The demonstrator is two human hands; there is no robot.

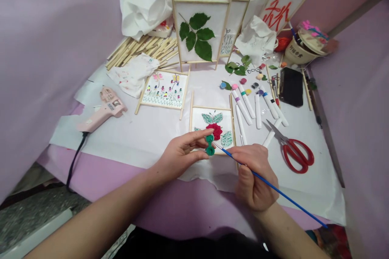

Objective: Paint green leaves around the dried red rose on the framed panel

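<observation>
My left hand pinches a small green paint pot, whose lid seems to be flipped up. In my right hand is a thin blue paintbrush, its tip at the mouth of the pot. Both hands hover over the near edge of a stick-framed picture, which shows a red flower with green speckled leaves and a green butterfly-like shape above it. My left fingers hide part of the picture's left side.
Left lie a pink glue gun and a framed flower picture. Right are white markers, red-handled scissors, small paint pots and a black phone. Behind stand a framed leaf panel, wooden sticks and a paper tub.
</observation>
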